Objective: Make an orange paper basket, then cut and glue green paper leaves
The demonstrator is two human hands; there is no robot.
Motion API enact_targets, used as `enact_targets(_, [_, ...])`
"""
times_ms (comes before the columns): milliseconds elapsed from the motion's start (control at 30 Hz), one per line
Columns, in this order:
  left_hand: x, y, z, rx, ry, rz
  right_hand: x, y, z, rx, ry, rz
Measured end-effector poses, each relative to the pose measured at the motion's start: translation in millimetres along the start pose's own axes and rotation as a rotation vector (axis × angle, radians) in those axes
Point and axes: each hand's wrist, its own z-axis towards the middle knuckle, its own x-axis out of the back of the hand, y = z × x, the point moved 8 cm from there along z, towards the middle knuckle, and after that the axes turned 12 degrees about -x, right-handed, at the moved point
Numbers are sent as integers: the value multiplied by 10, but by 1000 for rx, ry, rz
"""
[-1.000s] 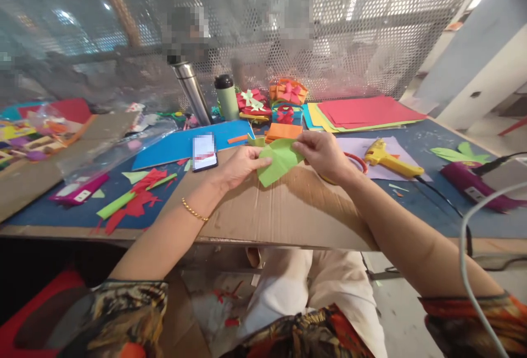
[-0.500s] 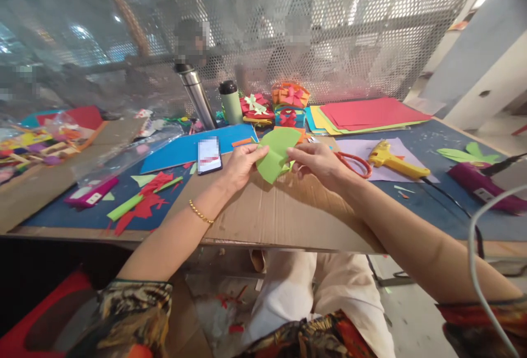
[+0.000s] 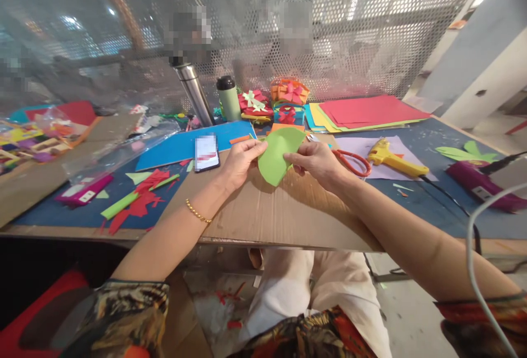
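A curved piece of bright green paper [image 3: 276, 155] is held up between my two hands, above a brown cardboard sheet [image 3: 263, 215]. My left hand [image 3: 242, 161] pinches its left edge between thumb and fingers. On the other side, my right hand [image 3: 316, 161] grips the right part, its thumb and forefinger lying against the surface. The fingers behind the paper are partly hidden. Just left of my left hand lies a phone [image 3: 206, 152], and a red-orange ring-shaped item [image 3: 353, 163] is beside my right hand.
A yellow glue gun [image 3: 397, 159] with a black cord rests on lilac paper at right. Coloured sheets [image 3: 370, 111], small paper baskets [image 3: 290, 102], a green bottle [image 3: 228, 99] and a steel flask [image 3: 194, 91] stand behind. Red scraps [image 3: 134, 204] lie left.
The green paper has turned so its face looks flatter and broader towards me, where a fold showed before. Both hands stay on it, and the view has shifted slightly.
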Motion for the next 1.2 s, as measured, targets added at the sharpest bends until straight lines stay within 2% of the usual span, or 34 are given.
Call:
enact_targets(300, [-27, -198, 24, 121, -92, -35, -28, -98, -38, 89, -26, 10])
enact_targets(367, [-24, -195, 26, 75, -100, 42, -21, -97, -35, 86, -16, 32])
enact_targets(500, [-26, -38, 11, -123, -77, 202, 91, -80, -20, 82, 87, 101])
enact_targets(600, [-147, 45, -41, -167, -201, 200, 176, -67, -11, 70, 147, 128])
enact_targets(700, [-255, 51, -101, -108, -329, 124, 210, -67, -6, 65, 167, 131])
enact_targets(767, [-290, 38, -127, -65, -369, 81, 216, -74, -7, 75, 175, 134])
enact_targets(1067, [-300, 66, -110, -147, -357, 135, 231, -70, 7, 133, 206, 140])
enact_targets(1200, [-226, -43, -68, -95, -252, 75, 207, -117, -25, 173, 191, 179])
